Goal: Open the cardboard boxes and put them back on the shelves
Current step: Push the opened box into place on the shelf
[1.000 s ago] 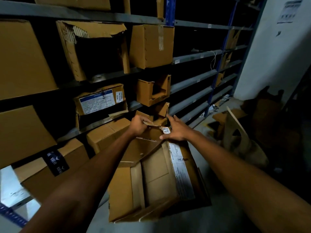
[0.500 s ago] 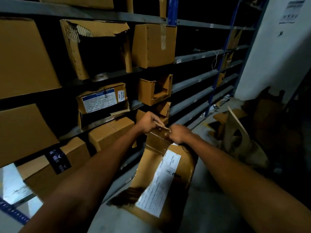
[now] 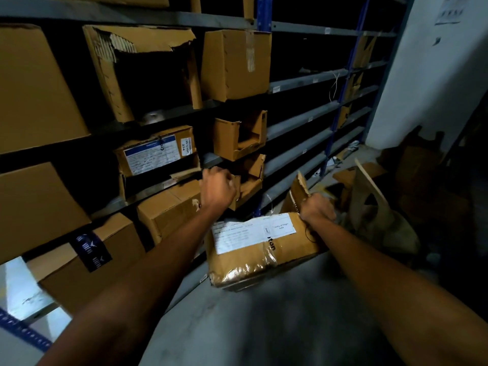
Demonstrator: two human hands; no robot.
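Observation:
A taped cardboard box (image 3: pixel 264 257) with a white label (image 3: pixel 250 235) hangs low in front of the shelves (image 3: pixel 298 120), its long side facing me. My right hand (image 3: pixel 317 211) grips the box's far right top edge, just below a raised torn flap (image 3: pixel 299 190). My left hand (image 3: pixel 217 188) is off the box, up and to the left of it, fingers curled into a fist. Nothing shows in that fist.
Metal shelves with blue uprights (image 3: pixel 262 11) hold several cardboard boxes, some torn open (image 3: pixel 142 72), one labelled (image 3: pixel 155 153). Loose cardboard pieces (image 3: pixel 369 196) lie piled on the floor at right, beside a white wall (image 3: pixel 433 75). Grey floor (image 3: pixel 264 326) lies below me.
The box has turned so its labelled side lies across, lower and to the right. My left hand has pulled away up-left from the flap; my right hand still holds the box.

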